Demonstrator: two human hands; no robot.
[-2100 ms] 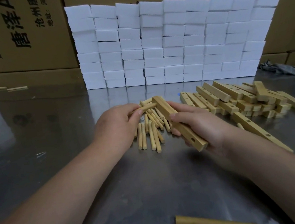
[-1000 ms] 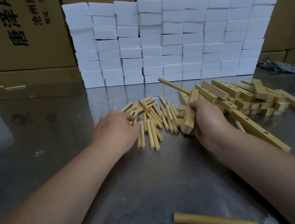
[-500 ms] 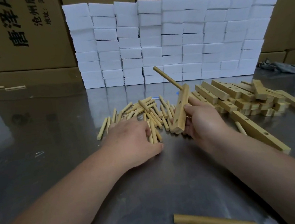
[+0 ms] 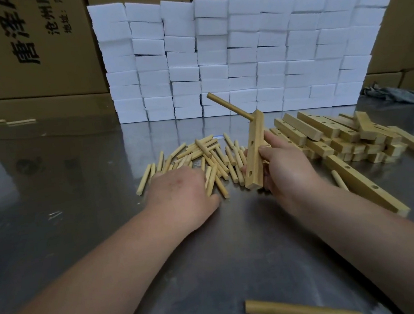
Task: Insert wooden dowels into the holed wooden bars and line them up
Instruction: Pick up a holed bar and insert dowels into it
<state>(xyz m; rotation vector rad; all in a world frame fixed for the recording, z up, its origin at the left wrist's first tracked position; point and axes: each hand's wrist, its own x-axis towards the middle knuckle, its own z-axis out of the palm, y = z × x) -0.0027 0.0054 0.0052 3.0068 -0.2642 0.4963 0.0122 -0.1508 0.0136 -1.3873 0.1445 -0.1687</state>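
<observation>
Where cardboard boxes (image 4: 28, 47) back white blocks (image 4: 242, 53), dowels (image 4: 200, 155) litter the metal table (image 4: 53, 182).

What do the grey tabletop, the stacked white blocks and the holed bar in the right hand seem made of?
Grey reflective tabletop: probably brushed stainless steel; it mirrors the stack.
Stacked white rectangular blocks: likely foam or sponge, matte, uneven edges.
Pale holed bar gripped by the right hand: apparently bare wood, matte tan.

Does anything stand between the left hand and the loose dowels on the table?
Nothing visible does. The left hand rests directly on the dowel pile; the right hand holds the bar nearly upright beside it, two holes uncovered.
</observation>
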